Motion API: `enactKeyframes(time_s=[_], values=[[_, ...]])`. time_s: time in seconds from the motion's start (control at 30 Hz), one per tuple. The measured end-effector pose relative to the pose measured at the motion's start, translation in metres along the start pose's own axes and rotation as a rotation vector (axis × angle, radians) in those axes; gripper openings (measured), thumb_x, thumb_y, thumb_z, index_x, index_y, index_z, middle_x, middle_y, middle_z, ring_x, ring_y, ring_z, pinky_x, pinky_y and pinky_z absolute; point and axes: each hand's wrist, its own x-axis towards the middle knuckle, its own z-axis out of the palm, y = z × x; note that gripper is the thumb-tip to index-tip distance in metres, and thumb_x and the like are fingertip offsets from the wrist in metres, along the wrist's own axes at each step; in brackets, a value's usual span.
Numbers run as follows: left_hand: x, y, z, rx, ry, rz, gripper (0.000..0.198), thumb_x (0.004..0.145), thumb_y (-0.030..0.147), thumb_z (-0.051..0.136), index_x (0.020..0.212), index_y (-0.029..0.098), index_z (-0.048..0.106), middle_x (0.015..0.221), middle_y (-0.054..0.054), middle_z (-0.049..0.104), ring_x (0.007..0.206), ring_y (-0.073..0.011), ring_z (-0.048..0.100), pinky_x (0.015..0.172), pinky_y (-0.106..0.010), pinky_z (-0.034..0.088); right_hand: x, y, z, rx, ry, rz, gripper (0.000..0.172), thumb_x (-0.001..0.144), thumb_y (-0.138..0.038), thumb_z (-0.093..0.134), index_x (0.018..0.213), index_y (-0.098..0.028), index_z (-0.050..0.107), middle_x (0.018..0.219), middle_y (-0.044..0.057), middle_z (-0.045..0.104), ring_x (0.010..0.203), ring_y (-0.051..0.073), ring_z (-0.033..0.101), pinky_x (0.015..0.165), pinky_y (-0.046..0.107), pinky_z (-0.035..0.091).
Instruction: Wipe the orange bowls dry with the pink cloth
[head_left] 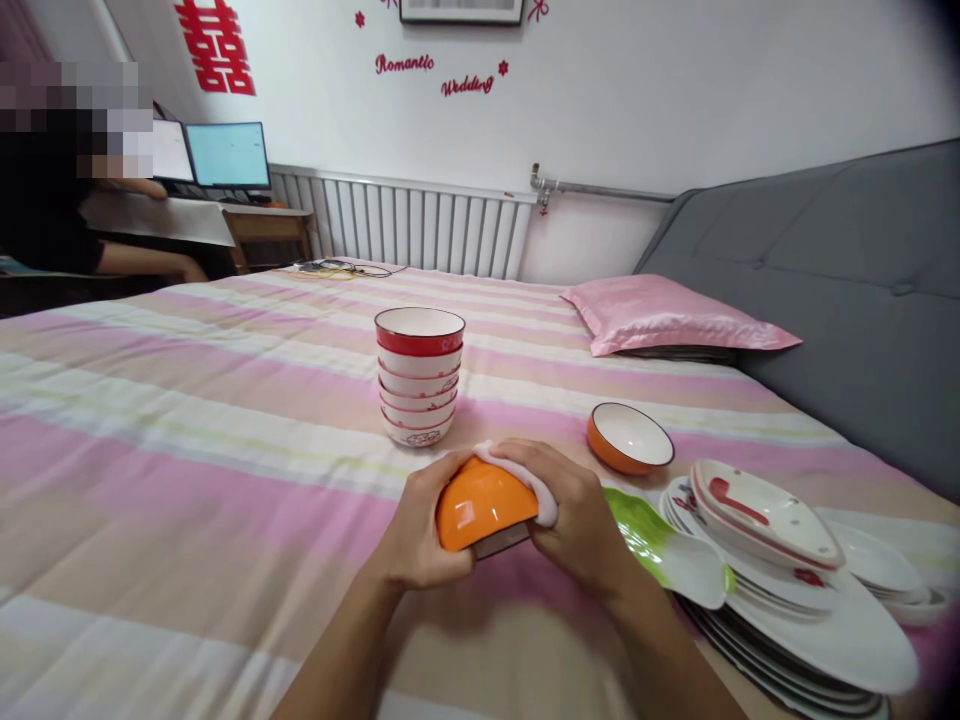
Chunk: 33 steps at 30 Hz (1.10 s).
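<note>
Smooth, glossy orange bowl [484,505], matt cloth [547,503], satiny pillow [667,312].

We see bright, soft light on the plain white wall [660,90]; its source we cannot tell. Small white glare sits on the glossy orange round bowl [484,505], and under it a soft shadow falls on the pink-striped fabric bedspread [187,450]. The top right corner is dark, and coarse square pixels [112,110] cover the upper left.

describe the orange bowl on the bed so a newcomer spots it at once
On the striped bedspread, look between the pink pillow and the pile of plates. A bowl sits there, orange outside and white inside. Unlike the other orange bowl, held by the left hand and right hand, it rests open side up.
</note>
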Motion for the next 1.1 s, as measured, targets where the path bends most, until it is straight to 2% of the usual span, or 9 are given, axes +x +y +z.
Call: enactKeyframes(time_s=[0.13, 0.27, 0.4, 0.5, 0.63, 0.7, 0.83, 0.93, 1.1], values=[[0.000, 0.002, 0.000, -0.018, -0.003, -0.006, 0.067, 0.049, 0.017, 0.054, 0.116, 0.018, 0.052, 0.100, -0.006, 0.063, 0.086, -0.0264, 0.061, 0.083, -0.039, 0.050, 0.000, 0.000, 0.003, -0.001, 0.005, 0.000, 0.056, 0.068, -0.005, 0.056, 0.119, -0.028, 0.058, 0.120, 0.004, 0.065, 0.112, 0.023, 0.059, 0.096, 0.039, 0.048], [0.000, 0.003, 0.000, -0.012, 0.004, -0.006, 0.063, 0.051, 0.018, 0.059, 0.113, 0.017, 0.053, 0.100, -0.007, 0.064, 0.084, -0.0266, 0.061, 0.081, -0.039, 0.051, 0.001, -0.006, -0.005, 0.096, -0.075, 0.032, 0.061, 0.065, -0.008, 0.062, 0.123, -0.027, 0.056, 0.123, 0.006, 0.061, 0.115, 0.025, 0.055, 0.099, 0.040, 0.045], [0.000, 0.001, -0.001, -0.009, 0.008, 0.006, 0.065, 0.054, 0.022, 0.064, 0.119, 0.017, 0.053, 0.109, -0.009, 0.064, 0.096, -0.0301, 0.062, 0.088, -0.041, 0.049, 0.001, -0.008, -0.021, 0.292, -0.224, 0.098, 0.070, 0.069, -0.033, 0.074, 0.135, -0.026, 0.048, 0.141, 0.007, 0.046, 0.133, 0.029, 0.039, 0.113, 0.044, 0.029], [-0.001, -0.001, -0.004, -0.040, -0.003, 0.019, 0.064, 0.056, 0.025, 0.062, 0.119, 0.017, 0.054, 0.112, -0.010, 0.064, 0.100, -0.0325, 0.061, 0.091, -0.042, 0.048, -0.002, -0.002, -0.029, 0.518, -0.308, 0.164, 0.078, 0.070, -0.054, 0.071, 0.139, -0.028, 0.044, 0.151, 0.004, 0.035, 0.142, 0.031, 0.024, 0.117, 0.047, 0.017], [0.000, -0.002, -0.006, -0.044, -0.008, 0.029, 0.062, 0.057, 0.028, 0.062, 0.118, 0.017, 0.056, 0.110, -0.010, 0.066, 0.102, -0.0356, 0.061, 0.087, -0.042, 0.049, -0.007, 0.005, -0.028, 0.964, -0.236, 0.268, 0.075, 0.067, -0.057, 0.069, 0.134, -0.029, 0.051, 0.146, 0.006, 0.044, 0.137, 0.033, 0.035, 0.112, 0.047, 0.030], [0.000, -0.001, -0.007, -0.046, -0.011, 0.030, 0.063, 0.058, 0.029, 0.061, 0.119, 0.018, 0.056, 0.110, -0.009, 0.067, 0.103, -0.0365, 0.060, 0.087, -0.042, 0.049, -0.009, 0.007, -0.026, 1.036, -0.218, 0.300, 0.073, 0.065, -0.052, 0.073, 0.131, -0.028, 0.055, 0.144, 0.007, 0.047, 0.134, 0.033, 0.040, 0.109, 0.044, 0.035], [0.001, 0.001, -0.006, -0.081, -0.019, 0.038, 0.062, 0.059, 0.028, 0.061, 0.120, 0.019, 0.057, 0.112, -0.009, 0.066, 0.101, -0.0352, 0.061, 0.086, -0.040, 0.049, -0.010, 0.010, -0.027, 0.873, -0.255, 0.270, 0.066, 0.066, -0.026, 0.073, 0.130, -0.029, 0.055, 0.147, 0.004, 0.044, 0.139, 0.027, 0.035, 0.112, 0.040, 0.032], [0.001, 0.002, -0.006, -0.088, -0.016, 0.034, 0.059, 0.061, 0.030, 0.063, 0.119, 0.020, 0.057, 0.114, -0.009, 0.066, 0.101, -0.0341, 0.061, 0.087, -0.040, 0.048, -0.010, 0.010, -0.027, 0.729, -0.273, 0.262, 0.072, 0.063, -0.007, 0.061, 0.130, -0.032, 0.054, 0.147, 0.001, 0.044, 0.139, 0.025, 0.034, 0.115, 0.042, 0.027], [0.000, 0.003, -0.004, -0.075, -0.005, 0.022, 0.056, 0.061, 0.028, 0.062, 0.116, 0.020, 0.057, 0.105, -0.008, 0.066, 0.093, -0.0307, 0.062, 0.083, -0.037, 0.049, -0.004, 0.003, -0.018, 0.362, -0.201, 0.177, 0.076, 0.059, 0.001, 0.057, 0.129, -0.028, 0.055, 0.135, 0.003, 0.055, 0.125, 0.024, 0.051, 0.107, 0.040, 0.040]])
